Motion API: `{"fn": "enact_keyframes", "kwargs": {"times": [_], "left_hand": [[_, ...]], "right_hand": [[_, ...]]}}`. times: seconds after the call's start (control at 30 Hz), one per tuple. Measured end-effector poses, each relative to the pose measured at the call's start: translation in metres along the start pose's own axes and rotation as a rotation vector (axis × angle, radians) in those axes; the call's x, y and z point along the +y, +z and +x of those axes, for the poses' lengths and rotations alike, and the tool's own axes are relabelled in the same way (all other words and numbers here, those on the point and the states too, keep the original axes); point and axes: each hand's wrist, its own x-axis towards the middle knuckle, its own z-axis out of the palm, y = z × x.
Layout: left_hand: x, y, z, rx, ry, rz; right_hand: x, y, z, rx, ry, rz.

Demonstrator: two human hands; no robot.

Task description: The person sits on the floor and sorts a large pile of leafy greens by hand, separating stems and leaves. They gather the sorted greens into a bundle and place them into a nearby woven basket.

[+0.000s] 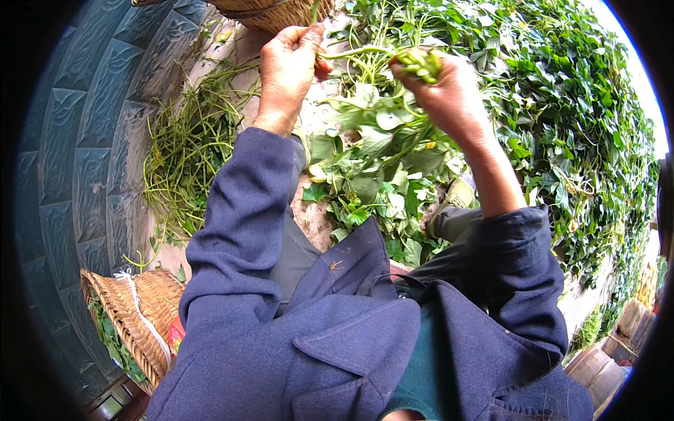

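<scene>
My left hand (pixel 288 71) pinches a long green vine stem (pixel 363 51) between thumb and fingers. That stem runs across to my right hand (pixel 450 92), which is closed around a bundle of green stems (pixel 418 64) with their ends towards me. Broad leaves (pixel 376 131), which look like sweet potato leaves, hang below the right hand, slightly blurred. Under them more leafy vines (pixel 405 202) lie on the ground between my legs. Left of my left forearm is a tangled heap of mostly bare stems (pixel 195 152).
A large mass of leafy vines (pixel 568 110) covers the ground at the right. One wicker basket (pixel 268 13) stands at the top; another wicker basket (pixel 152 300), holding leaves, is at lower left. A dark tiled wall (pixel 84 116) borders the left. Wooden pieces (pixel 597 371) are at lower right.
</scene>
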Motion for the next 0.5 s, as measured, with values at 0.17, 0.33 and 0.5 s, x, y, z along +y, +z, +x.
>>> {"fn": "enact_keyframes", "kwargs": {"times": [0.17, 0.33, 0.5], "left_hand": [[0.002, 0.011, -0.01, -0.218, -0.167, -0.301], [0.001, 0.015, -0.015, -0.413, -0.246, -0.487], [-0.005, 0.008, -0.014, -0.414, -0.064, -0.044]], "right_hand": [[0.001, 0.023, -0.001, 0.037, 0.077, -0.112], [0.008, 0.023, -0.001, -0.056, 0.12, 0.04], [0.012, 0.024, 0.001, -0.2, 0.212, 0.16]]}}
